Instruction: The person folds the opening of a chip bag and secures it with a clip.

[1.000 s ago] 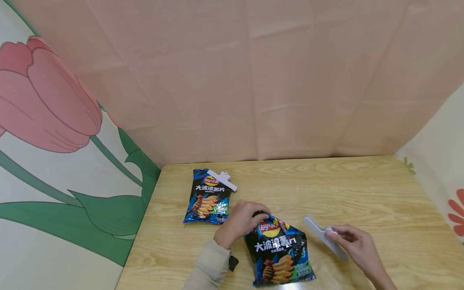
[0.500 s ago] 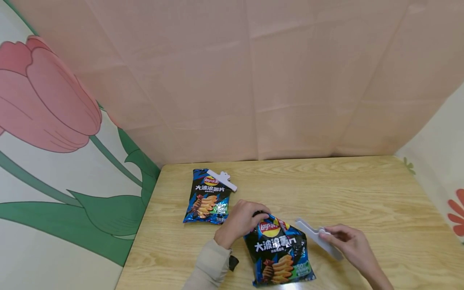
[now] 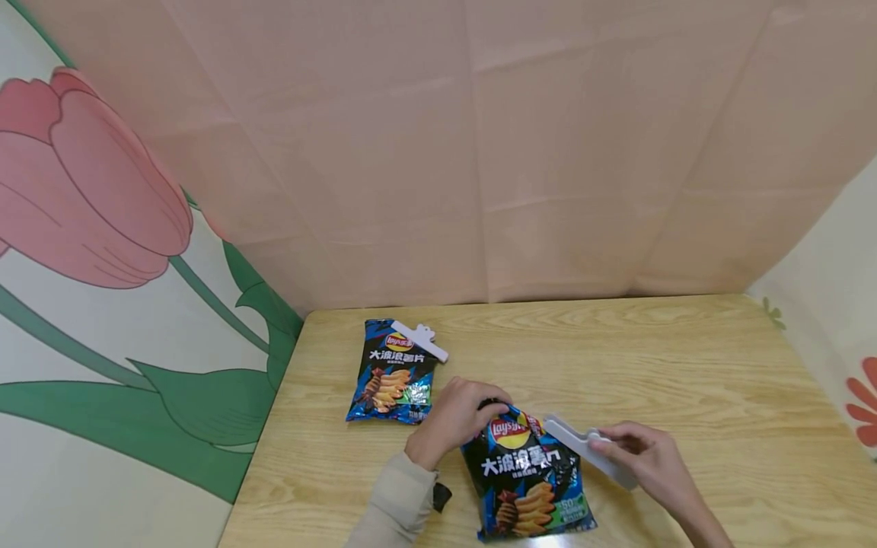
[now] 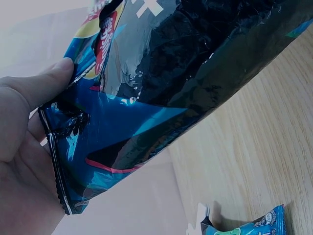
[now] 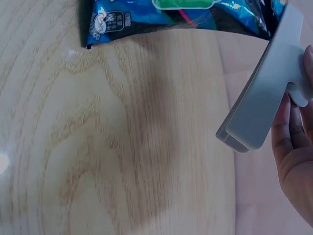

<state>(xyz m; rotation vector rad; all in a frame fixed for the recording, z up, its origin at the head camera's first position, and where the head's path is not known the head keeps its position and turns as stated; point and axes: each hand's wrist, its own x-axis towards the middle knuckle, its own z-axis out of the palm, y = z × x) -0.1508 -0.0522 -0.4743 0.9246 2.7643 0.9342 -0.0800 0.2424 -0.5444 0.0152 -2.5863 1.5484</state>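
My left hand [image 3: 454,420] pinches the upper left corner of a black and blue chip bag [image 3: 527,476] that stands tilted on the table. In the left wrist view the thumb [image 4: 61,73] presses on the folded top of the bag [image 4: 142,112], and the other fingers are behind it. With my right hand [image 3: 647,460] I hold a white bag clip [image 3: 589,449] by its handle, thumb and fingers pinching it. One end of the clip overlaps the bag's upper right edge. In the right wrist view the clip's long jaws [image 5: 266,93] lie close together at the bag's corner.
A second chip bag [image 3: 392,380] lies further back on the left, with another white clip [image 3: 419,339] across its top right corner. All of it is on a wooden table [image 3: 651,358]. A pink cloth [image 3: 479,152] hangs behind, and a wall with a painted tulip [image 3: 103,183] stands left.
My right hand has moved left with the bag clip, bringing its far end from beside the bag to over its upper right edge. My left hand and both bags have stayed put.
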